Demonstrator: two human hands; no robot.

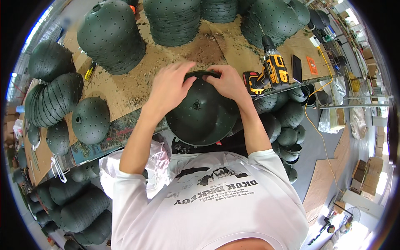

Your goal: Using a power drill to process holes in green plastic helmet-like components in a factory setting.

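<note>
In front of my body a dark green plastic bowl [202, 114], dotted with small holes, tips its hollow inside toward me at the table's near edge. Its round middle hole shows. My right hand [228, 82] grips the far rim, thumb and fingertips curled over the edge. At the rim's left side is my left hand [171, 84], fingers stretched and thumb apart, slightly blurred. Whether its palm touches the bowl I cannot tell. A yellow and black cordless drill [275, 68] with a long bit stands right of my right hand.
Tall stacks of matching bowls [110, 37] line the table's far side, with more stacks [54, 100] at left. A yellow utility knife [90, 71], a phone [296, 68] and an orange box [311, 65] lie about. Shavings litter the cardboard [125, 89]. An orange cable [321, 129] crosses the floor.
</note>
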